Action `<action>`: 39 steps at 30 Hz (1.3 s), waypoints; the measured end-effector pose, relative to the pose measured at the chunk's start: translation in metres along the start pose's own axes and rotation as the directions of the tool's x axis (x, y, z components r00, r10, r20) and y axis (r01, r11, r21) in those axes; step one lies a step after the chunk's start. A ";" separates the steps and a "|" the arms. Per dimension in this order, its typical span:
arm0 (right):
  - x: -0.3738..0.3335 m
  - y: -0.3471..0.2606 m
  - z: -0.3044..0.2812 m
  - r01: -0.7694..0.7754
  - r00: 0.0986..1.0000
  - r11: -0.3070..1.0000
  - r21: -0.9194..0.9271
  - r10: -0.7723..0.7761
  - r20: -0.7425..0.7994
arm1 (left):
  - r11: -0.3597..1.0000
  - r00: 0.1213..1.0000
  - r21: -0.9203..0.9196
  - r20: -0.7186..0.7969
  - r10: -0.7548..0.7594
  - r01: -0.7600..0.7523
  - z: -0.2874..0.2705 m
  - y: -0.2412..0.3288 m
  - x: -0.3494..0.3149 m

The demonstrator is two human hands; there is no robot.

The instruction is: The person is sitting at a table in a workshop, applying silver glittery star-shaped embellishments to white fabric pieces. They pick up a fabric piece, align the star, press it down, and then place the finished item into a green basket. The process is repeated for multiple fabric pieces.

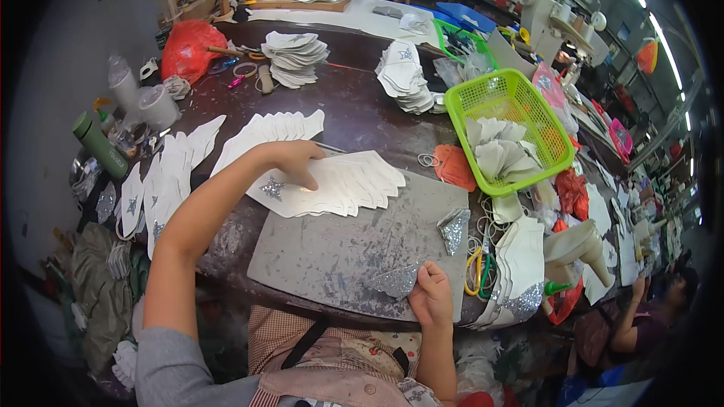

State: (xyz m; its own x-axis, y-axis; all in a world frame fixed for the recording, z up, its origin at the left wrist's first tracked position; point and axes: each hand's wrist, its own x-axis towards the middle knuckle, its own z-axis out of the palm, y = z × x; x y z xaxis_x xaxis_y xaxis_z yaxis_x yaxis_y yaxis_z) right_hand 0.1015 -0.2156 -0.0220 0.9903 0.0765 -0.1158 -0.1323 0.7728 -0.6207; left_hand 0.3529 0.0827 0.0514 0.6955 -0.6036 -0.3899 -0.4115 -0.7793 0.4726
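My left hand is closed on a fanned stack of white cut pieces, its thumb on top and some fingers hidden. A silver glitter star shows on the top piece. The stack lies on a worn grey board. At the board's near right edge, my right hand pinches a silver glitter piece, low over the board. Another glitter piece rests farther back on the right side. Behind my left hand lies a second fanned row of white pieces.
Yellow-and-green-handled scissors and glitter-tipped white pieces lie right of the board. A green basket holds white pieces. More white stacks stand farther back. A green bottle is at left. Other people work across and to the right.
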 end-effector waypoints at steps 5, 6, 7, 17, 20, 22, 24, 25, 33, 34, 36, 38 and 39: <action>-0.004 -0.003 0.000 0.034 0.998 0.999 0.013 -0.033 -0.060 | 0.951 0.957 0.128 0.111 0.268 -0.281 -0.042 0.051 -0.006; -0.005 -0.002 -0.001 0.029 0.997 0.999 0.022 -0.028 -0.067 | 0.893 0.923 0.244 0.172 0.343 -0.378 -0.053 0.073 0.002; -0.006 -0.002 -0.001 0.028 0.997 0.999 0.022 -0.026 -0.068 | 0.814 0.883 0.345 0.240 0.404 -0.467 -0.061 0.099 0.015; -0.005 -0.002 0.010 -0.019 0.998 1.000 0.022 0.020 -0.058 | 0.719 0.812 0.442 0.036 0.582 -0.536 0.004 0.125 0.157; -0.005 -0.005 0.000 -0.006 0.999 0.999 0.053 0.008 -0.047 | 0.860 0.748 0.267 -0.425 0.510 -0.434 -0.017 0.090 0.075; -0.006 -0.005 -0.009 0.018 0.999 0.999 0.036 -0.016 -0.049 | 0.955 0.463 0.200 -0.841 0.281 -0.217 0.009 0.009 0.049; -0.005 -0.005 -0.003 -0.004 0.998 1.000 0.022 0.005 -0.065 | 0.986 0.434 0.053 -0.901 -0.021 0.157 0.031 -0.043 -0.009; -0.006 -0.003 0.001 -0.027 0.997 1.000 0.014 0.028 -0.070 | 0.960 0.474 0.011 -0.871 -0.128 0.279 0.048 -0.061 -0.035; -0.004 -0.001 0.002 0.000 0.999 1.000 0.026 0.001 -0.043 | 0.761 0.616 0.352 -0.784 -0.078 0.545 0.079 -0.068 -0.034; -0.003 0.000 0.000 0.000 1.000 1.000 0.023 0.000 -0.018 | 0.741 0.655 0.390 -0.751 -0.087 0.546 0.080 -0.075 -0.032; -0.003 -0.002 0.003 0.009 1.000 1.000 0.017 -0.009 -0.021 | 0.734 0.735 0.465 -0.675 -0.068 0.495 0.071 -0.070 -0.030; -0.001 -0.003 0.004 0.005 1.000 1.000 0.001 -0.005 -0.023 | 0.737 0.765 0.491 -0.641 -0.055 0.465 0.058 -0.072 -0.036; -0.001 -0.004 0.007 0.010 1.000 1.000 0.009 -0.010 -0.024 | 0.741 0.783 0.503 -0.620 -0.049 0.444 0.053 -0.075 -0.038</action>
State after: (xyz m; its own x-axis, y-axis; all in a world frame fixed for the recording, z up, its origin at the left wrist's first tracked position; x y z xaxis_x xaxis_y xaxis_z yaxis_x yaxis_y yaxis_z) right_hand 0.1013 -0.2140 -0.0136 0.9903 0.0540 -0.1280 -0.1220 0.7795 -0.6144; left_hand 0.3261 0.1552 -0.0115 0.9298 -0.3308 0.1612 -0.2926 -0.9304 -0.2209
